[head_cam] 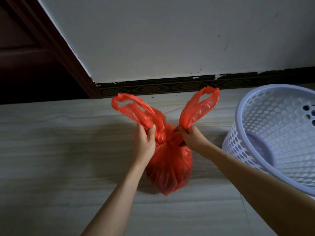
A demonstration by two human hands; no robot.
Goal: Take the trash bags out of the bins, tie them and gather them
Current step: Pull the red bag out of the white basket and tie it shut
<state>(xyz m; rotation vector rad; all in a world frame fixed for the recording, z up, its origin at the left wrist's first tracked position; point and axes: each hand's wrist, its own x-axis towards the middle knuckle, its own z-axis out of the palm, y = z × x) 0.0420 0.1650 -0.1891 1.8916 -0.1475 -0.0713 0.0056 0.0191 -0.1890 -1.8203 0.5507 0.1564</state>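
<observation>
Tying stage: red bag is out of the bin and sits on the floor, just left of the bin, near the wall. Neck is already cinched; looks like one crossover is in, though I can't tell if it's a full knot.

Left hand grasps the left handle at its base, fingers curled round the plastic. Right hand clenches the right handle the same way, close to the knot. Both handle loops stick up and outward, free ends loose.

Bin is tipped toward us, with no liner showing inside.

Risks from here, my read:
- Thin film. Pulling hard and sideways at the handle bases could tear the plastic right where it necks down.
- Single crossover with no second throw may slip once the bag is lifted; contents spill.
- Grips are close to the knot, so little slack for a second tie. If either hand lets go to regrip, tension drops and the first cross loosens.
- Bag stands on a narrow bottom. An uneven pull could topple it toward the bin.
- Anything sharp inside could puncture the stretched skin. Contents aren't visible.

Other bags to gather: none in view.
</observation>
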